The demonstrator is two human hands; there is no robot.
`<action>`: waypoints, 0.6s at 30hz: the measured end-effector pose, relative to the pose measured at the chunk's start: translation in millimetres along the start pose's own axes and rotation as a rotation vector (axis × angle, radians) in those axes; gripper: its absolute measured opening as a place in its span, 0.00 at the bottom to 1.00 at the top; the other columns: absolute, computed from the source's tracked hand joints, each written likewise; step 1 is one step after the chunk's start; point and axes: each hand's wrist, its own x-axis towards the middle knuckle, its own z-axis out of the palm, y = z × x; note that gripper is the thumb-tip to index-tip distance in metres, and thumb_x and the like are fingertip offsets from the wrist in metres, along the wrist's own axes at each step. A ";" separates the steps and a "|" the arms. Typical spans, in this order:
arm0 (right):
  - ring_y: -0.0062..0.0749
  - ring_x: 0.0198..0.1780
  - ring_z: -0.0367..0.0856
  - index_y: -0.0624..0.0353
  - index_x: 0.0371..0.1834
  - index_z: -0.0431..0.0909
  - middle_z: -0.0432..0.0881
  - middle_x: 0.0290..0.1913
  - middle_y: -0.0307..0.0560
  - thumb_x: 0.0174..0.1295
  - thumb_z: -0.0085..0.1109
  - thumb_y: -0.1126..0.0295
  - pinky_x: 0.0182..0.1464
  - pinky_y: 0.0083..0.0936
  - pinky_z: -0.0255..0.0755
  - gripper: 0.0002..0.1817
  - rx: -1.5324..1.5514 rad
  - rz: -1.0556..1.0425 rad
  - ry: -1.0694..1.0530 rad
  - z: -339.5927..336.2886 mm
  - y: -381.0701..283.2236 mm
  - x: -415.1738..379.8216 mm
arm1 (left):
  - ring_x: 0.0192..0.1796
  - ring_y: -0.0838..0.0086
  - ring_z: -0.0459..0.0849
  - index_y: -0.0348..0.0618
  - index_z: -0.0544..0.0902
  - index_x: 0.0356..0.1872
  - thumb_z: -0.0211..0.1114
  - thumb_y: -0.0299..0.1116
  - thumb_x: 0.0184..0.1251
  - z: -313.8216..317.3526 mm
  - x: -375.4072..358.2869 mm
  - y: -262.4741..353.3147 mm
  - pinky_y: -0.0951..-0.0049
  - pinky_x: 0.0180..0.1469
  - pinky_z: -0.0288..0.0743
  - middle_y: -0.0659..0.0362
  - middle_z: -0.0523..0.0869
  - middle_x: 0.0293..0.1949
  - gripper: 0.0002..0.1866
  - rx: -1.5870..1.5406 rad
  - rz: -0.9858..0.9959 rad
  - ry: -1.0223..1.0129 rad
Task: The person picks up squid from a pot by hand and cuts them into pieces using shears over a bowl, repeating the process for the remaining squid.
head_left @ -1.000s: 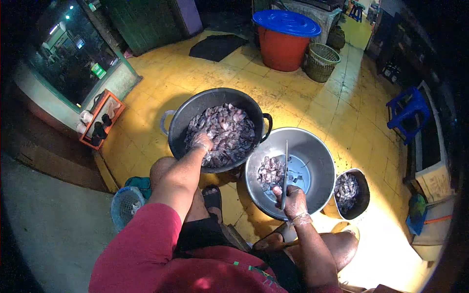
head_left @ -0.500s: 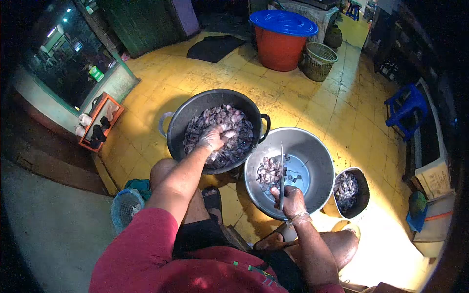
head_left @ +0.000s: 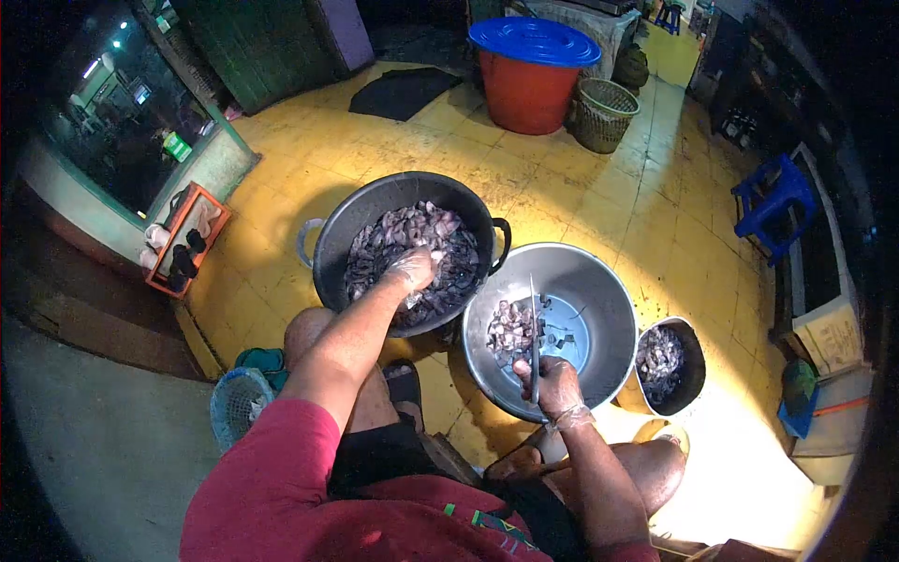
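Observation:
My left hand, in a thin clear glove, reaches into a large black tub heaped with wet, purplish-grey pieces that look like squid. Its fingers curl down into the heap, and what they grip is hidden. Over the near side of a silver metal basin, my right hand is closed round a knife. The blade stands up, pointing away from me. Inside the basin lie a small pile of pale pinkish pieces and scattered dark bits in a little liquid.
A smaller container with similar pieces stands right of the basin. At my left is a blue basket. Farther off are a red bin with a blue lid, a woven basket, a blue stool and an orange shoe rack.
My left hand has turned and its fingers have sunk lower into the heap in the black tub. The knife in my right hand has tilted slightly left. The view has shifted slightly.

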 end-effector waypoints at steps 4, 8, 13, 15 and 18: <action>0.41 0.36 0.85 0.66 0.41 0.85 0.85 0.31 0.57 0.56 0.66 0.44 0.44 0.36 0.74 0.30 0.023 0.026 -0.027 -0.1 -5.6 -2.4 | 0.50 0.46 0.82 0.32 0.79 0.46 0.58 0.37 0.64 4.2 -6.4 -2.0 0.54 0.55 0.75 0.36 0.83 0.45 0.17 0.022 0.091 0.082; 0.38 0.36 0.84 0.65 0.42 0.84 0.85 0.32 0.57 0.57 0.66 0.44 0.44 0.35 0.74 0.30 0.001 -0.011 -0.021 3.0 2.7 -0.2 | 0.52 0.46 0.81 0.37 0.78 0.51 0.58 0.41 0.68 15.6 -2.6 -4.6 0.54 0.55 0.74 0.39 0.82 0.47 0.19 -0.049 0.312 0.172; 0.26 0.24 0.81 0.68 0.32 0.83 0.81 0.21 0.45 0.59 0.65 0.49 0.30 0.26 0.73 0.26 -0.001 -0.066 0.021 2.6 2.0 0.3 | 0.53 0.47 0.80 0.38 0.78 0.50 0.55 0.40 0.71 14.9 -0.2 2.4 0.55 0.56 0.73 0.39 0.83 0.47 0.17 -0.098 0.186 0.128; 0.27 0.23 0.81 0.68 0.31 0.82 0.81 0.20 0.45 0.59 0.65 0.48 0.31 0.27 0.74 0.27 -0.038 -0.117 0.039 3.9 8.0 3.4 | 0.54 0.46 0.80 0.37 0.77 0.52 0.54 0.40 0.72 17.6 3.0 1.6 0.56 0.56 0.73 0.40 0.83 0.48 0.17 -0.061 0.159 0.197; 0.49 0.44 0.85 0.65 0.44 0.83 0.85 0.38 0.61 0.58 0.62 0.41 0.50 0.38 0.74 0.32 -0.053 0.021 -0.071 -3.4 -7.9 -2.2 | 0.58 0.48 0.79 0.38 0.76 0.51 0.53 0.36 0.72 -19.8 -24.1 45.9 0.59 0.60 0.71 0.41 0.81 0.53 0.15 -0.243 0.199 0.156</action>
